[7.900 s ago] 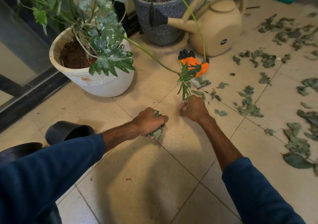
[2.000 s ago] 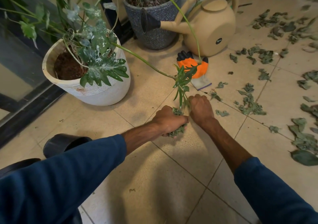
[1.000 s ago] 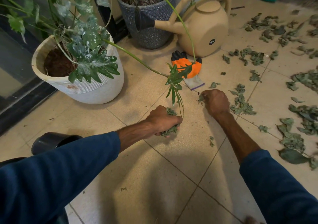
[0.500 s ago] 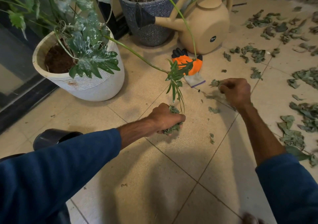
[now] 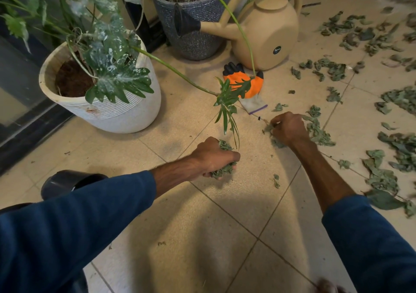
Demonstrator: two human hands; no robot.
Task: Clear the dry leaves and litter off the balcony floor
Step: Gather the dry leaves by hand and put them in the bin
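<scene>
Dry grey-green leaves (image 5: 380,175) lie scattered over the beige tiled balcony floor (image 5: 202,236), mostly to the right. My left hand (image 5: 213,155) grips a bunch of dry leaves (image 5: 222,170) just above the tiles at centre. My right hand (image 5: 287,129) is down on the floor further right, its curled fingers gathering a clump of leaves (image 5: 317,132) that spreads out from under it. One small leaf (image 5: 276,180) lies between my arms.
A white pot (image 5: 108,112) with a green plant stands at left; its long stem droops to a leaf tip (image 5: 227,103) above my left hand. Behind are a grey pot (image 5: 193,36), a tan watering can (image 5: 267,31), an orange glove (image 5: 245,83). A black container (image 5: 67,182) sits lower left.
My right hand has drawn back toward me from near the glove, dragging leaves along the floor. My left hand has stayed put with its bunch.
</scene>
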